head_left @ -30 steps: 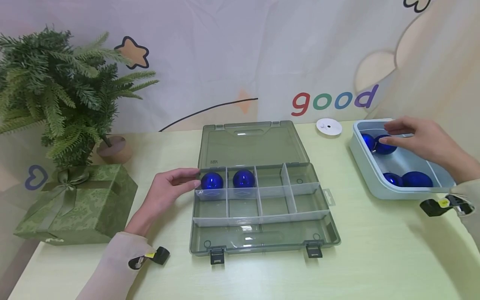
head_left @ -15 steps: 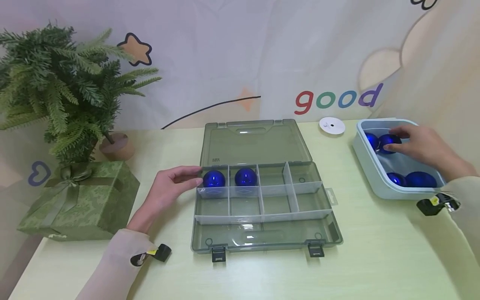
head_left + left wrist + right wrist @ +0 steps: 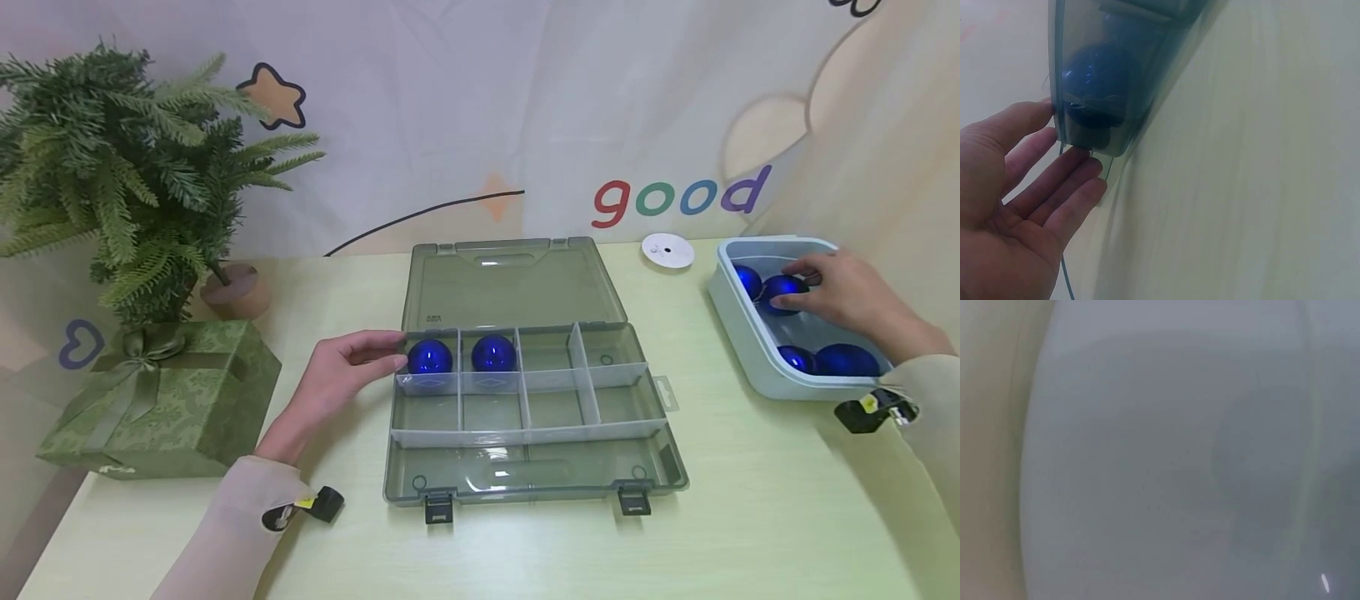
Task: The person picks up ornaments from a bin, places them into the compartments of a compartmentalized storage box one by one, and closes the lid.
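Observation:
In the head view, my right hand (image 3: 858, 292) reaches into a pale blue bin (image 3: 738, 333) and pinches a shiny blue Christmas ball (image 3: 784, 293) between thumb and fingers. Several other blue balls share the bin, among them one large ball (image 3: 847, 360) near its front wall. My left hand (image 3: 337, 367) touches the left end of a green see-through divided box (image 3: 525, 483), its fingers nearly straight. Two blue balls sit in the box's back row, the left ball (image 3: 430, 358) closest to that hand. The right wrist view shows only the bin's wall (image 3: 1147, 456), blurred; no hand appears there.
Behind the compartments the box's lid (image 3: 510, 287) lies folded back. A white disc (image 3: 667, 251) rests between lid and bin. On the left stand a green gift box (image 3: 157, 408) with a ribbon and a small artificial fir tree (image 3: 135, 192). A printed cloth (image 3: 420, 108) hangs behind the table.
My right hand has lowered into the bin and closed its fingertips on a ball. The left hand keeps its place at the divided box. The whole view has shifted slightly.

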The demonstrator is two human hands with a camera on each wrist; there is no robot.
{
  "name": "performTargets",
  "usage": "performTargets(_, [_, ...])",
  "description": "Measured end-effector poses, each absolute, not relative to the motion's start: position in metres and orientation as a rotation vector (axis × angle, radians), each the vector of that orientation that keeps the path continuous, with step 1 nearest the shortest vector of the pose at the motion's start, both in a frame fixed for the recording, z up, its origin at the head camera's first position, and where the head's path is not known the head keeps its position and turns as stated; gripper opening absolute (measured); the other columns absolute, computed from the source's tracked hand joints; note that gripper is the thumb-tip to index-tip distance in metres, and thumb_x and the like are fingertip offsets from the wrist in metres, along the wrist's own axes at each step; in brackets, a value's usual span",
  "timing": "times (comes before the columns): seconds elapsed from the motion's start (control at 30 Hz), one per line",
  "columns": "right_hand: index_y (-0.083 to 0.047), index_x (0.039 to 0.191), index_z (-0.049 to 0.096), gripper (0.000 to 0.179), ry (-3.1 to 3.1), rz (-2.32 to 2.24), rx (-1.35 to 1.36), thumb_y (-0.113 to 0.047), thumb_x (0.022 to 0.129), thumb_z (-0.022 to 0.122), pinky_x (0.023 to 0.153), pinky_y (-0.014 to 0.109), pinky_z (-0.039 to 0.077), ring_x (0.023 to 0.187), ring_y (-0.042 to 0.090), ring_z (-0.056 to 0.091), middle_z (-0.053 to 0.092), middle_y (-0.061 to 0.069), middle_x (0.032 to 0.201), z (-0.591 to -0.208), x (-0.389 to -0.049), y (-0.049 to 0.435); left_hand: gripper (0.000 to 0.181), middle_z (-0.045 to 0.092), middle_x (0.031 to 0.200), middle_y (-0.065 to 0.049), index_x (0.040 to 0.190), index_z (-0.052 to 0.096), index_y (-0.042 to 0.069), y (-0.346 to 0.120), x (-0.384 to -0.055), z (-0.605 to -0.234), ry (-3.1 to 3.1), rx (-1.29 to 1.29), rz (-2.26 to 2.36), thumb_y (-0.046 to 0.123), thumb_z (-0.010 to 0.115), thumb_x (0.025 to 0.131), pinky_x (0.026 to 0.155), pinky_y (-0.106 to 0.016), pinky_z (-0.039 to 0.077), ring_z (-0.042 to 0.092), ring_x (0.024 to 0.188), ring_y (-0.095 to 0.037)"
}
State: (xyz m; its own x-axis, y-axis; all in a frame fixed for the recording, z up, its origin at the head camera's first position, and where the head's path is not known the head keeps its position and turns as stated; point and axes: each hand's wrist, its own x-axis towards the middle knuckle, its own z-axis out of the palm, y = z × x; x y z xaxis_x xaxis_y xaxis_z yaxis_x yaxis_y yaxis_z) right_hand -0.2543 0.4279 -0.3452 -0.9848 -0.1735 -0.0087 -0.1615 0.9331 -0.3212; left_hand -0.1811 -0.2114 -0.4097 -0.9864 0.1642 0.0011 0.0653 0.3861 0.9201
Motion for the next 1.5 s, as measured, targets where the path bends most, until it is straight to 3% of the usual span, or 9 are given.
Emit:
performTargets(0.4, [0.022,0.132,0.05,0.057,3.133,-0.528,-0.1,-0.019,0.1,0.075,0.092,0.078,0.045,0.11,0.063,0.052,0.055,0.047,0.122,-0.329,-0.241,0.43,0.043,0.076,0.126,-0.009,0.134,0.074,0.008,-0.211,-0.18,-0.41,2.528,0.208,1.692,0.027,0.083,0.096,0.099,-0.028,0.051,0.071,0.117,-0.024])
performTargets(0.77, [0.011,0.147,0.047,0.064,3.208,-0.695,-0.046,-0.035,0.106,0.066,0.096,0.075,0.044,0.122,0.062,0.049,0.051,0.041,0.137,-0.293,-0.225,0.393,0.043,0.076,0.126,-0.008,0.134,0.074,0.009,-0.212,-0.182,-0.409,2.545,0.212,1.681,0.027,0.083,0.096,0.098,-0.028,0.052,0.071,0.115,-0.023])
performTargets(0.8, [0.01,0.148,0.048,0.064,3.213,-0.702,-0.057,-0.035,0.106,0.067,0.099,0.07,0.046,0.122,0.061,0.05,0.052,0.04,0.138,-0.29,-0.223,0.387,0.043,0.076,0.126,-0.008,0.134,0.074,0.009,-0.212,-0.182,-0.409,2.546,0.211,1.68,0.027,0.083,0.096,0.098,-0.028,0.052,0.071,0.115,-0.023])
performTargets(0.9, [0.007,0.15,0.049,0.064,3.214,-0.74,-0.11,-0.035,0.106,0.068,0.102,0.038,0.051,0.124,0.06,0.053,0.053,0.038,0.14,-0.281,-0.22,0.369,0.043,0.076,0.125,-0.008,0.134,0.074,0.009,-0.212,-0.182,-0.409,2.544,0.21,1.682,0.027,0.083,0.096,0.097,-0.027,0.052,0.071,0.115,-0.024])
performTargets(1.0, [0.006,0.149,0.052,0.062,3.217,-0.781,-0.204,-0.033,0.104,0.072,0.086,0.005,0.038,0.123,0.058,0.056,0.055,0.036,0.139,-0.275,-0.218,0.35,0.043,0.076,0.125,-0.009,0.133,0.074,0.008,-0.211,-0.182,-0.41,2.541,0.208,1.686,0.027,0.083,0.096,0.096,-0.027,0.052,0.071,0.114,-0.024])
performTargets(1.1, [0.006,0.148,0.054,0.059,3.199,-0.827,-0.304,-0.028,0.104,0.073,0.073,-0.004,0.03,0.122,0.058,0.057,0.057,0.035,0.137,-0.271,-0.216,0.331,0.043,0.076,0.125,-0.009,0.134,0.074,0.008,-0.211,-0.182,-0.41,2.541,0.209,1.688,0.026,0.083,0.096,0.096,-0.026,0.052,0.071,0.114,-0.024])
performTargets(1.27, [0.006,0.144,0.059,0.056,3.185,-0.865,-0.489,-0.018,0.098,0.081,0.075,-0.005,0.032,0.118,0.054,0.062,0.06,0.031,0.135,-0.27,-0.21,0.3,0.042,0.076,0.125,-0.008,0.133,0.074,0.008,-0.211,-0.182,-0.409,2.542,0.205,1.686,0.026,0.083,0.096,0.096,-0.027,0.053,0.071,0.114,-0.024])
performTargets(1.37, [0.003,0.142,0.062,0.056,3.182,-0.847,-0.603,-0.015,0.094,0.085,0.085,0.005,0.046,0.117,0.049,0.066,0.063,0.026,0.133,-0.27,-0.207,0.281,0.042,0.076,0.125,-0.008,0.133,0.074,0.009,-0.211,-0.182,-0.41,2.543,0.198,1.682,0.026,0.083,0.096,0.097,-0.028,0.053,0.071,0.115,-0.024])
performTargets(1.5, [-0.001,0.142,0.064,0.058,3.144,-0.851,-0.734,-0.014,0.091,0.088,0.092,0.017,0.052,0.116,0.043,0.068,0.066,0.021,0.131,-0.27,-0.204,0.257,0.042,0.076,0.126,-0.008,0.134,0.074,0.009,-0.212,-0.182,-0.41,2.546,0.201,1.675,0.027,0.083,0.096,0.098,-0.028,0.052,0.071,0.116,-0.024])
